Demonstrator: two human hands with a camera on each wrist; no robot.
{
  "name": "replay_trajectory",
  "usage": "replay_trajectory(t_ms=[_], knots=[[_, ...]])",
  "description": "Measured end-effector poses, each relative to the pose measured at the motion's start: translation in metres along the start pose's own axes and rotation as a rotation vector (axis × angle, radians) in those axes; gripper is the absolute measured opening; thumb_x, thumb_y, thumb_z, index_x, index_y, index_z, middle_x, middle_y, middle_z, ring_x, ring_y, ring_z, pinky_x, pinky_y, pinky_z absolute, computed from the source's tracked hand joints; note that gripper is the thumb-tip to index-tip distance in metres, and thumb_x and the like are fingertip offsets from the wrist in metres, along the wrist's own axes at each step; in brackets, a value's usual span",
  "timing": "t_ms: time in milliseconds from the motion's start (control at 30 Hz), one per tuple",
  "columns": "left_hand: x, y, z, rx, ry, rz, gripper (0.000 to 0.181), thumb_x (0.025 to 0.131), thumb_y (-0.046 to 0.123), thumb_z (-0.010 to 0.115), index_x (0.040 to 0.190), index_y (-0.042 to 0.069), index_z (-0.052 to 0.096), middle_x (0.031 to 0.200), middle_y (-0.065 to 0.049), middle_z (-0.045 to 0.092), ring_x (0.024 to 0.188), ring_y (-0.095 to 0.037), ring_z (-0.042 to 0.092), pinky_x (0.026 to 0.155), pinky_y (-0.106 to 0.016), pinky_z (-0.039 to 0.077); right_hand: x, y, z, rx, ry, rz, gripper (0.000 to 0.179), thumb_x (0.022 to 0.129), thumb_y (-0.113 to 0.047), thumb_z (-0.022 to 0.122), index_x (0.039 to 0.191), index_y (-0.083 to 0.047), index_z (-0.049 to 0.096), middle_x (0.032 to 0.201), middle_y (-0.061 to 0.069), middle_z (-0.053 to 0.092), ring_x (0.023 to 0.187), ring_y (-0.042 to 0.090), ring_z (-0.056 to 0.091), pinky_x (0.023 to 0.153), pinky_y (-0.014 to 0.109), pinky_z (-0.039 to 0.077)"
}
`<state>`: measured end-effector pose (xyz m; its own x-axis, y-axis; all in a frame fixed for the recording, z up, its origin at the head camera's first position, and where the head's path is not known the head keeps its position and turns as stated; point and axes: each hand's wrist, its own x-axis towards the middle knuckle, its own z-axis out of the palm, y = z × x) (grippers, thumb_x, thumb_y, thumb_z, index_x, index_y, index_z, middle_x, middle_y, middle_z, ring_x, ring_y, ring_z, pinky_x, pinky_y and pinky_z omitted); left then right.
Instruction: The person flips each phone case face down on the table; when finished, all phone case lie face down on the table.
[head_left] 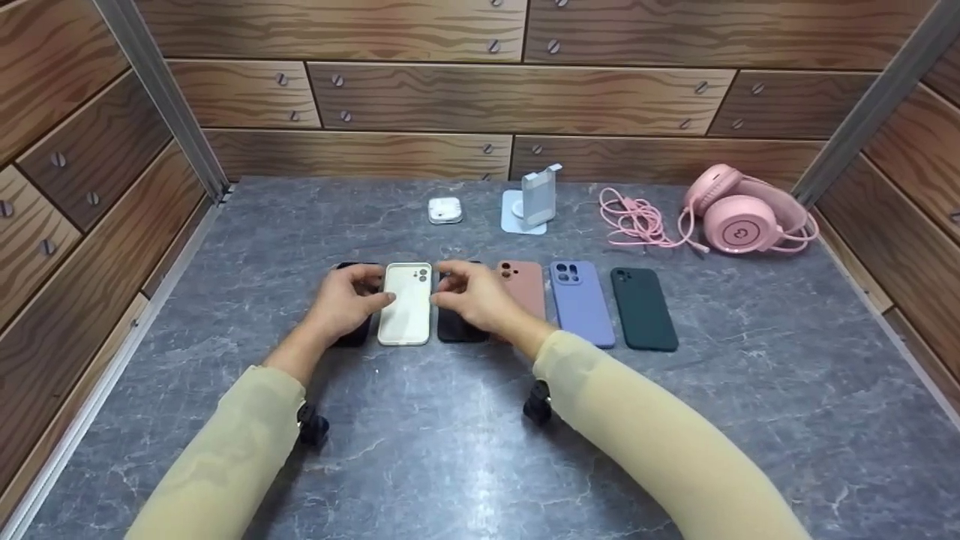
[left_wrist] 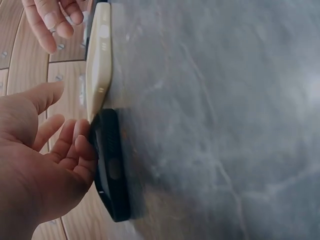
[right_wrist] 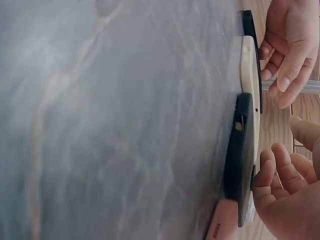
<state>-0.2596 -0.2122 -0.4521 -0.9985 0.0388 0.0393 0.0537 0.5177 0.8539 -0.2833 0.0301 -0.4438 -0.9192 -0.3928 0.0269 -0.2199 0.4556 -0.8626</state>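
A row of phone cases lies flat on the table. In the head view, the white phone case (head_left: 406, 319) lies between both hands. My left hand (head_left: 346, 300) is over the black phone case (head_left: 354, 336) at the row's left end, its thumb by the white case's left edge. In the left wrist view, its bent fingers rest at that black case (left_wrist: 112, 170), holding nothing. My right hand (head_left: 480, 296) hovers over a second black phone case (head_left: 459, 330), thumb and fingers apart near the white case's right edge. Partly behind that hand lies the pink phone case (head_left: 525, 281).
A purple phone case (head_left: 585, 311) and a dark green one (head_left: 645, 307) continue the row rightward. Farther back stand a white earbud case (head_left: 445, 210), a light blue folding stand (head_left: 538, 199) and pink headphones (head_left: 742, 221) with a coiled cable (head_left: 637, 221). Wood-patterned walls border the table.
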Motion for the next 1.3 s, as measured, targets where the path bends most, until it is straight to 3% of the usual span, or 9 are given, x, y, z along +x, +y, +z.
replay_trajectory(t_ms=[367, 533, 800, 967, 1300], knots=[[0.002, -0.011, 0.001, 0.081, -0.048, 0.015, 0.051, 0.093, 0.009, 0.081, 0.139, -0.006, 0.065, 0.126, -0.022, 0.066, 0.097, -0.028, 0.06, 0.087, -0.039, 0.051, 0.009, 0.006, 0.01, -0.269, -0.083, -0.066, 0.061, 0.093, -0.02, 0.085, 0.149, -0.012, 0.063, 0.11, 0.007, 0.071, 0.101, 0.022, 0.07, 0.09, 0.033, 0.057], [0.002, -0.011, 0.003, 0.126, -0.05, 0.028, 0.052, 0.091, 0.008, 0.081, 0.138, -0.006, 0.065, 0.127, -0.023, 0.062, 0.1, -0.03, 0.06, 0.089, -0.042, 0.051, 0.009, 0.009, 0.011, -0.347, -0.098, -0.089, 0.061, 0.092, -0.024, 0.086, 0.146, -0.009, 0.065, 0.111, 0.008, 0.066, 0.103, 0.024, 0.066, 0.092, 0.035, 0.054], [0.003, -0.012, 0.005, 0.199, -0.047, 0.044, 0.053, 0.089, 0.007, 0.084, 0.137, -0.005, 0.067, 0.128, -0.023, 0.059, 0.097, -0.029, 0.059, 0.086, -0.038, 0.05, 0.009, 0.007, 0.011, -0.404, -0.124, -0.083, 0.063, 0.093, -0.03, 0.085, 0.147, -0.005, 0.063, 0.112, 0.009, 0.062, 0.102, 0.023, 0.059, 0.093, 0.037, 0.05], [0.002, -0.013, 0.005, 0.241, -0.065, 0.042, 0.056, 0.09, 0.007, 0.084, 0.141, -0.004, 0.065, 0.132, -0.025, 0.057, 0.103, -0.032, 0.058, 0.091, -0.043, 0.05, 0.009, 0.004, 0.012, -0.444, -0.137, -0.046, 0.067, 0.094, -0.034, 0.084, 0.151, -0.007, 0.06, 0.114, 0.01, 0.058, 0.102, 0.023, 0.055, 0.093, 0.039, 0.049], [0.003, -0.009, 0.005, 0.286, -0.099, 0.005, 0.061, 0.094, 0.012, 0.082, 0.149, -0.002, 0.059, 0.139, -0.027, 0.052, 0.122, -0.039, 0.054, 0.108, -0.051, 0.045, 0.005, 0.0, 0.014, -0.472, -0.141, -0.01, 0.067, 0.095, -0.037, 0.082, 0.15, -0.005, 0.06, 0.13, 0.019, 0.054, 0.119, 0.03, 0.053, 0.111, 0.042, 0.044]])
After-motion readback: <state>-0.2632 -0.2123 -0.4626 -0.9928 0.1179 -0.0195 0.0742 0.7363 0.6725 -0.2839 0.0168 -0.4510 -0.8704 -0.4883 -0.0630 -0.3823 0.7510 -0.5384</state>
